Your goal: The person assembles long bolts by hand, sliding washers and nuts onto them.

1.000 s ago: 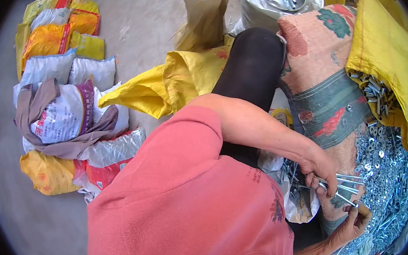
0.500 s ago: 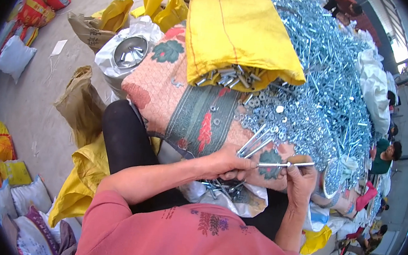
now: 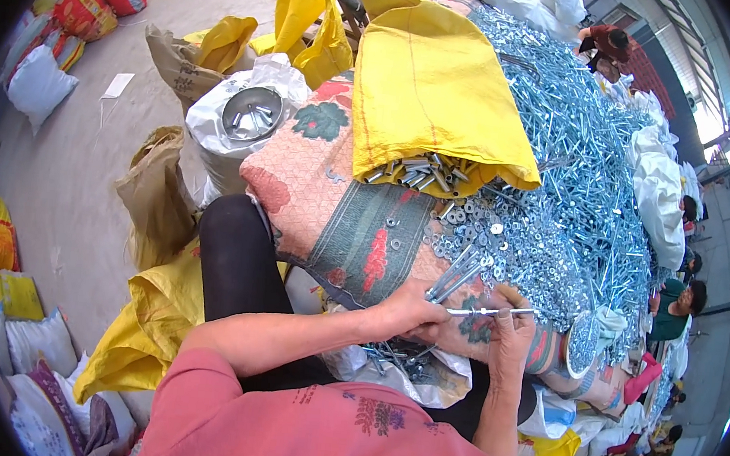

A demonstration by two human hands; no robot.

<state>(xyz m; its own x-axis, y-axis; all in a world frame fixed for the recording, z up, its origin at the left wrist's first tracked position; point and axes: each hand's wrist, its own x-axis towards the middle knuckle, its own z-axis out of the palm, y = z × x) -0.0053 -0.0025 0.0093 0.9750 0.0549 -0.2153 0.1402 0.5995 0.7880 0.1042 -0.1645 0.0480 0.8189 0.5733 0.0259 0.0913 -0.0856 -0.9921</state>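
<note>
My left hand (image 3: 407, 311) is closed around several long thin metal bolts (image 3: 458, 276), which fan out past its fingers toward the pile. One more metal rod (image 3: 472, 312) lies level between my two hands, with a small collar-like part around its middle. The fingertips of my right hand (image 3: 512, 336) pinch this rod near its right end. Both hands are above the edge of a patterned pink and green cloth (image 3: 299, 192). Below them, an open white sack (image 3: 447, 383) in my lap holds metal parts (image 3: 406, 359).
A yellow sack (image 3: 442, 87) spills short metal tubes (image 3: 426, 174) beside scattered washers (image 3: 467, 228). Behind rises a big pile of bolts (image 3: 580, 151). A round white-rimmed container (image 3: 580, 347) of small parts stands at right, a metal bowl (image 3: 252, 114) at left. Other people (image 3: 674, 312) sit at far right.
The view has shifted, so the surroundings appear lower and farther right. My hands have moved left and a little nearer, still on the same rod and bolts.
</note>
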